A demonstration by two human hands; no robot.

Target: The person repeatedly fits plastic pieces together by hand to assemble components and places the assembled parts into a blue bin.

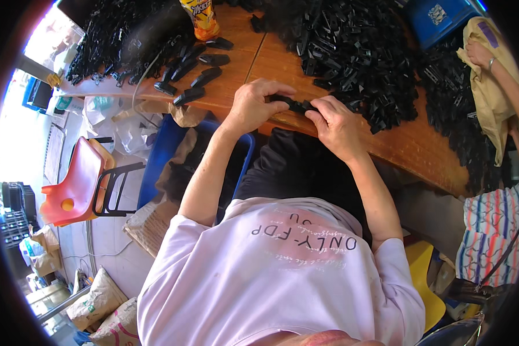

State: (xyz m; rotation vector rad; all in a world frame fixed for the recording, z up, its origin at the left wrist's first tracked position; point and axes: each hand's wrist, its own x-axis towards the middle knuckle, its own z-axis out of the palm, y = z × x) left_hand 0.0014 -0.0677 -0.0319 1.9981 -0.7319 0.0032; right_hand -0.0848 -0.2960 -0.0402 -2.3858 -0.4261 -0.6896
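Head view, centre of the frame: both hands meet just above the near edge of the wooden table, and between them sits a small black plastic part, long and narrow. The left hand curls over its left end, fingers bent and drawn close together, thumb tucked beneath so that the tips pinch the piece. The right hand closes on the right end the same way, fingertips pressed onto the plastic and knuckles raised. Neither hand is spread; both grips look tight. Whether the part is 1 piece or 2 being joined cannot be told, since the fingers cover most of it.

Judging from the grip, the step in hand is a pressing or snapping together of the part held between the 2 hands. A next move of that kind would call for firm, even squeeze from both thumbs, with the piece kept straight so it does not twist.

Upper centre and upper right of the frame hold a large heap of black plastic parts. Toward the upper left lie a few longer black pieces in a row, near an orange bottle. At the right edge another person's hand rests by a tan cloth.
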